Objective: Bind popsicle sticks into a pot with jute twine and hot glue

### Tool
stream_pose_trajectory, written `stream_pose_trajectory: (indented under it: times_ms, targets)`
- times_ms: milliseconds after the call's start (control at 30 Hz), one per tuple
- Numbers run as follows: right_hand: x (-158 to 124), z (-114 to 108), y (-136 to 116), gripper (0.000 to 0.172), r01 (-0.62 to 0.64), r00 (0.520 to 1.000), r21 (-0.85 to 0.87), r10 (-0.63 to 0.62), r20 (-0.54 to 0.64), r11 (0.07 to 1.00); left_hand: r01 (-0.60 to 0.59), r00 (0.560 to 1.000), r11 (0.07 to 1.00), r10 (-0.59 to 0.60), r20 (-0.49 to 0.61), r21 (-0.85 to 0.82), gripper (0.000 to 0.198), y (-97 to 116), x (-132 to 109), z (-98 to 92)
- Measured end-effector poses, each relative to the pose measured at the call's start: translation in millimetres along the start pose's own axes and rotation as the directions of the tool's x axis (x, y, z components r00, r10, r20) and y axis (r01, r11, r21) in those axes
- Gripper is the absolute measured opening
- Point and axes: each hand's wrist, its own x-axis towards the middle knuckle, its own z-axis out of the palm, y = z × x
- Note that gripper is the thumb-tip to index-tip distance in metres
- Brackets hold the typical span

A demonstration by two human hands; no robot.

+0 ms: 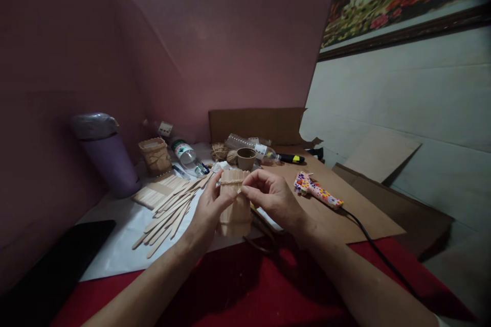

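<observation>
Noted far L: dark flat item [63, 258] (can't ID), next to white sheet [109, 258] on red cloth [88, 297]. Logged next: purple bin [109, 163] w/ plastic film over top; then banded stick bundle [151, 193], stick-clad pot [155, 157] just behind it, loose craft sticks [169, 219] fanned out to R. Saw green-labelled bottle [184, 152] lying on its side behind sticks.

Ctr: recorded L hand [203, 207] partly closed, thumb & fingers gripping L side of craft-stick holder [235, 209]. Located holder upright betw. both hands, in front of brown cup [246, 159]; can't tell if touching table. Counted 2 twine bands [230, 182] around it, upper & lower. Spotted twine ball [219, 151] L of cup. Recorded R hand [274, 198] w/ thumb & index tips pinched close tog. at upper band, nr holder's R edge; can't tell if strand caught betw. them.

R side: noted black-&-yellow tool handle [291, 158]; floral glue gun [317, 191] on cardboard sheet [360, 219], w/ black cord [368, 237] trailing to front R.
</observation>
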Motion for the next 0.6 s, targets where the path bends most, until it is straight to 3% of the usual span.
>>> stream_pose_trajectory:
  times_ms: [333, 600]
  targets:
    - [-2.7, 2.3, -1.1, 0.012, 0.010, 1.000, 0.015, -0.011, 0.010, 1.000, -0.034, 0.999, 0.994, 0.034, -0.001, 0.100, 0.074, -0.2, -0.6, 0.0]
    - [-1.9, 3.0, 0.3, 0.014, 0.025, 0.999, 0.062, -0.024, -0.023, 0.998, -0.051, 0.999, 0.997, 0.052, -0.004, 0.064, 0.070, 1.0, -0.3, 1.4]
